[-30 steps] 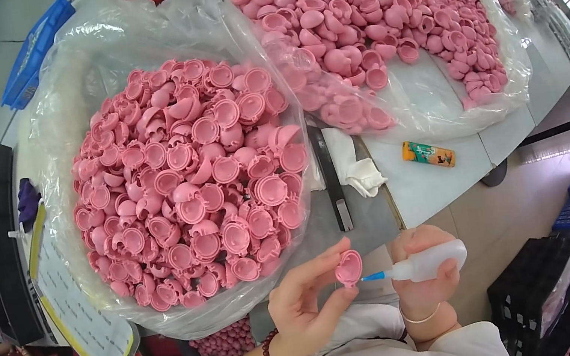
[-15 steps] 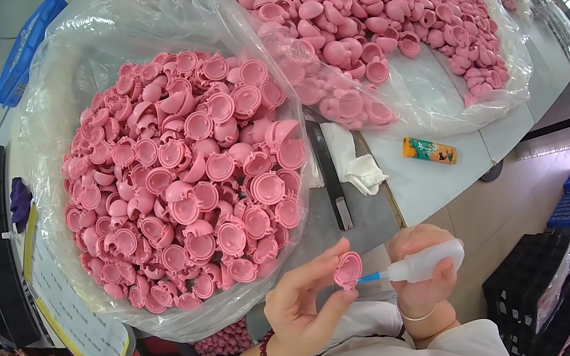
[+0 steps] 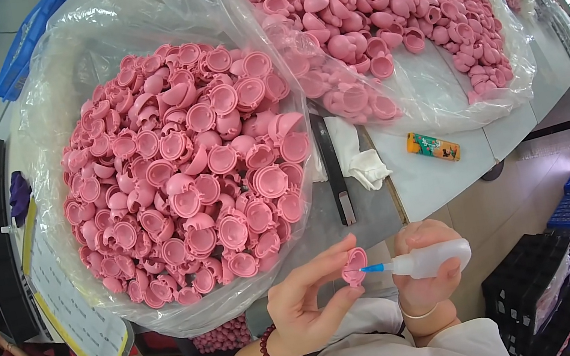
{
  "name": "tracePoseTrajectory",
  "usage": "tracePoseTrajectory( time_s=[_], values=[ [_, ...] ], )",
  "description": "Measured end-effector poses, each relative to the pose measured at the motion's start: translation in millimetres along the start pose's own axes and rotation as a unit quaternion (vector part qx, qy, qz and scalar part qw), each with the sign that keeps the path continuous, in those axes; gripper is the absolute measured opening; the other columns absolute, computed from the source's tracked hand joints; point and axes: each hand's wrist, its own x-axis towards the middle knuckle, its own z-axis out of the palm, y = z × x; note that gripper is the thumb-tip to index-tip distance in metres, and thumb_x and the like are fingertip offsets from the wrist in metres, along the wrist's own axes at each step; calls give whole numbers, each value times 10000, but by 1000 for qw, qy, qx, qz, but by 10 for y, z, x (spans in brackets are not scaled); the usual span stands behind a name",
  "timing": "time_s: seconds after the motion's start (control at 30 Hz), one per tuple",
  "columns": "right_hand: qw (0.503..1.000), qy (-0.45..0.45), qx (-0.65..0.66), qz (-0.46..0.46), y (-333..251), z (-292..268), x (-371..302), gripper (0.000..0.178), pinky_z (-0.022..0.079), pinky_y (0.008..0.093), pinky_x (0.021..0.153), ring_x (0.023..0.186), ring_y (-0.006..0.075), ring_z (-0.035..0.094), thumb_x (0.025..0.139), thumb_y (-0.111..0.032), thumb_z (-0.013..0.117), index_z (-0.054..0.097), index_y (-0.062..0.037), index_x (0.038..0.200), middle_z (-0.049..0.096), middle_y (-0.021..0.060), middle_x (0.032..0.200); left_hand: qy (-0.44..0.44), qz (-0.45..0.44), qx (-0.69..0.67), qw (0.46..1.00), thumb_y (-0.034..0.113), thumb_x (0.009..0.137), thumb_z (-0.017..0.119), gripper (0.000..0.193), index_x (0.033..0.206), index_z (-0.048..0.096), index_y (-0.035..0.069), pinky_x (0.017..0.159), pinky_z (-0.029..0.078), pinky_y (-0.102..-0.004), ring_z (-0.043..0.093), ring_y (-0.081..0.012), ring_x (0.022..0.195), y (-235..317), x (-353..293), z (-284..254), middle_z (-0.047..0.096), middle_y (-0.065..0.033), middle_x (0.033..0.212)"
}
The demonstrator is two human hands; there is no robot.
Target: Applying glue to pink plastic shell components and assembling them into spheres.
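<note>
Between its thumb and fingers my left hand pinches a small pink plastic half-shell, its hollow side tilted toward the right. A translucent white squeeze bottle lies sideways in my right hand, the fingers wrapped round it. Its blue needle tip points left and reaches the half-shell's hollow. Whether the tip touches the inner wall, I cannot tell. Just beyond my left hand, a heap of like pink half-shells fills an open clear plastic bag.
A second bag of pink pieces lies at the back right. On the table are a black bar-shaped tool, crumpled white tissue and a yellow-green packet. A dark bin of pink parts sits below the table edge; black crates stand right.
The half-shell has turned slightly, and the needle tip now shows inside its hollow rather than at its rim. Both hands have shifted a little to the right.
</note>
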Motion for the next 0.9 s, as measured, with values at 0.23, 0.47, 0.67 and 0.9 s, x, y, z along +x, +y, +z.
tracePoseTrajectory(
  time_s=[0.23,0.47,0.67,0.9],
  values=[
    [1000,15,12,15,2,-19,-27,503,206,235,334,367,121,363,858,-431,431,548,57,813,402,46,553,4,-1,1,1000,-137,699,603,395,1076,493,-100,858,464,-321,522,-281,1058,-4,2,-6,490,-294,1134],
    [999,31,-2,9,18,6,-37,509,227,231,351,385,112,372,859,-438,427,546,56,830,432,54,612,1,0,7,1000,-132,696,609,395,1074,497,-104,857,463,-320,524,-281,1055,8,-17,-15,492,-289,1136],
    [1000,2,1,28,-20,-5,-29,516,222,231,342,382,112,372,864,-441,415,545,57,840,424,52,607,5,-3,22,1000,-120,696,619,390,1068,503,-103,852,466,-321,534,-283,1041,19,-12,-26,504,-285,1121],
    [1000,-9,-6,23,-10,-13,-16,506,232,240,341,370,112,342,865,-436,412,542,53,848,414,47,595,13,-5,39,999,-112,691,628,381,1054,512,-100,848,467,-321,536,-287,1040,37,-9,-17,513,-281,1112]
  ],
)
